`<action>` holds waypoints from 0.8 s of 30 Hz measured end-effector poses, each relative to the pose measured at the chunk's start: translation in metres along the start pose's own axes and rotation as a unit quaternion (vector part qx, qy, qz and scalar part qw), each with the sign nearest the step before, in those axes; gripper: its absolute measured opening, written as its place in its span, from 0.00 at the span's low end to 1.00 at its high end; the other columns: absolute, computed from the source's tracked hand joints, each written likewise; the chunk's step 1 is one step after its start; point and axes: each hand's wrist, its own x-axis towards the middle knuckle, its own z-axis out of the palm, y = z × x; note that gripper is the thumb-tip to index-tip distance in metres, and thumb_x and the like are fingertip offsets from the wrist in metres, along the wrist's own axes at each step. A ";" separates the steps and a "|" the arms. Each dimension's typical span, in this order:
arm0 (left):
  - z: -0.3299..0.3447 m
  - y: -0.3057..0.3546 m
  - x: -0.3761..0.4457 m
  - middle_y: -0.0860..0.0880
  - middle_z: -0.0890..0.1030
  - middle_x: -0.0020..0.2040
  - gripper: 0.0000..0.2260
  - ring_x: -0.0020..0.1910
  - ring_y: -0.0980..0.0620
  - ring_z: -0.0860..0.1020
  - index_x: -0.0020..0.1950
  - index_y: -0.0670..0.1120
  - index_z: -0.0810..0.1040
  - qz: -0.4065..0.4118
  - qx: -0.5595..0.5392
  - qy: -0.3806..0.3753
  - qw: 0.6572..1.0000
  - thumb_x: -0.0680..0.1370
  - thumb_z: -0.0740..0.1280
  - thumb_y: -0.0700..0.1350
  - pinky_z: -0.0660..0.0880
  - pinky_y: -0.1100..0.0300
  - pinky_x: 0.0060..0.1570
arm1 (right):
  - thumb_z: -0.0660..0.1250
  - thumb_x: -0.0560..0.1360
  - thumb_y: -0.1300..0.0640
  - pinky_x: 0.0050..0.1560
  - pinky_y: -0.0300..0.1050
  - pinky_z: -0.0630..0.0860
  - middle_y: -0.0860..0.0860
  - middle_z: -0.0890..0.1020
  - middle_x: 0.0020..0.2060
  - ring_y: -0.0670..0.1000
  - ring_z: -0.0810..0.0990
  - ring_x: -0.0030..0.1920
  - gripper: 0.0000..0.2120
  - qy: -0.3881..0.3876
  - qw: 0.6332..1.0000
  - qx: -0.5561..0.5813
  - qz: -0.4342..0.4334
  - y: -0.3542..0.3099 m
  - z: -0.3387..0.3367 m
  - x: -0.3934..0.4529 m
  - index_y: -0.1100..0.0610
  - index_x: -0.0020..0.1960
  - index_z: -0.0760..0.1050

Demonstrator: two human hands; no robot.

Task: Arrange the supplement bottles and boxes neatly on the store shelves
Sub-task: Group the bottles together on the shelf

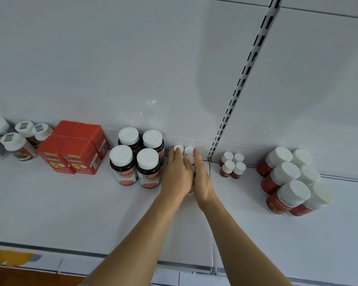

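Note:
A cluster of small white-capped bottles (188,151) stands at the back of the white shelf (70,203). My left hand (177,172) presses against the cluster's left side with straight fingers. My right hand (202,178) presses flat against its right side. The hands hide most of these bottles; only a few caps show. To the left stand several dark bottles with white caps (135,159) in a square group. Further left sit red boxes (74,149).
Small red bottles (233,165) stand just right of the slotted upright (236,87). Larger red bottles with white caps (289,182) fill the right side. More white-capped jars (19,139) sit at the far left. The shelf's front rail (50,250) runs below.

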 end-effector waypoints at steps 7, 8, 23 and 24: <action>0.007 0.002 -0.005 0.47 0.58 0.80 0.20 0.76 0.51 0.60 0.78 0.43 0.60 0.023 -0.051 -0.023 0.998 0.85 0.51 0.43 0.56 0.73 0.58 | 0.53 0.73 0.22 0.75 0.55 0.66 0.49 0.74 0.72 0.45 0.71 0.73 0.40 0.022 0.999 0.039 -0.002 0.004 -0.007 0.001 0.46 0.74 0.70; 0.009 0.004 -0.006 0.47 0.59 0.79 0.20 0.75 0.51 0.61 0.78 0.42 0.61 0.023 -0.059 -0.029 0.998 0.85 0.51 0.42 0.57 0.73 0.58 | 0.53 0.72 0.22 0.75 0.56 0.66 0.50 0.74 0.72 0.46 0.71 0.73 0.41 0.026 0.999 0.046 -0.003 0.004 -0.009 0.001 0.48 0.74 0.70; 0.001 0.000 0.000 0.43 0.64 0.77 0.23 0.76 0.45 0.61 0.77 0.42 0.59 0.043 -0.097 -0.078 0.991 0.82 0.54 0.43 0.61 0.46 0.74 | 0.51 0.86 0.53 0.68 0.22 0.45 0.47 0.55 0.80 0.38 0.49 0.77 0.24 0.042 0.971 -0.196 -0.134 -0.026 -0.042 -0.033 0.57 0.81 0.54; -0.002 -0.002 -0.001 0.43 0.66 0.75 0.23 0.75 0.45 0.63 0.76 0.42 0.61 0.050 -0.093 -0.075 0.992 0.80 0.55 0.42 0.62 0.46 0.73 | 0.52 0.86 0.56 0.67 0.20 0.45 0.49 0.55 0.80 0.41 0.50 0.78 0.24 0.044 0.957 -0.237 -0.159 -0.027 -0.048 -0.035 0.59 0.81 0.55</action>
